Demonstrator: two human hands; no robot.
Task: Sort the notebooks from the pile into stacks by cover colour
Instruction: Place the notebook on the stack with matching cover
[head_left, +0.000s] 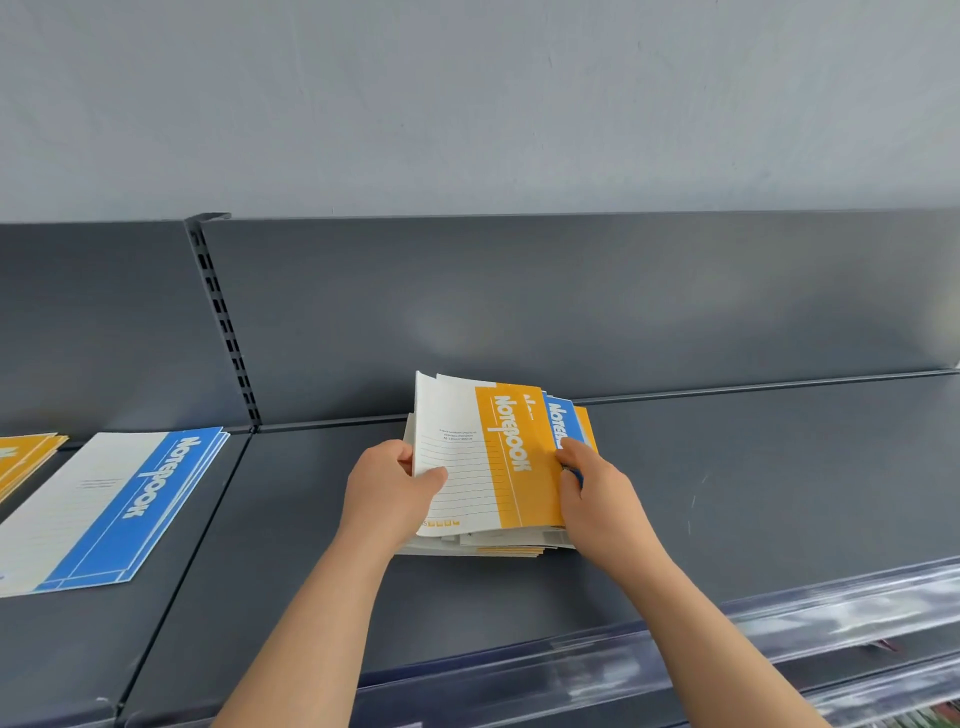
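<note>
Light's even and pretty bright, cool and flat, seemingly from overhead. There's a hazy soft sheen on the grey back panel (457, 327), and the clear plastic strip (810, 623) along the shelf front catches streaky white glare. Shadows are faint, just a soft smudge under the notebook pile (498, 544). Wide-angle bend tilts the slotted upright (223, 322). Print's sharp mid-frame, but the bottom right corner smears.

Wall (467, 104): pale grey, plain, evenly lit.
Back panel (571, 301): dark grey metal, soft glare.
Upright (223, 322): slotted, at the panel joint.
Shelf (779, 493): dark grey.
Front strip (779, 634): clear plastic, reflective.
</note>
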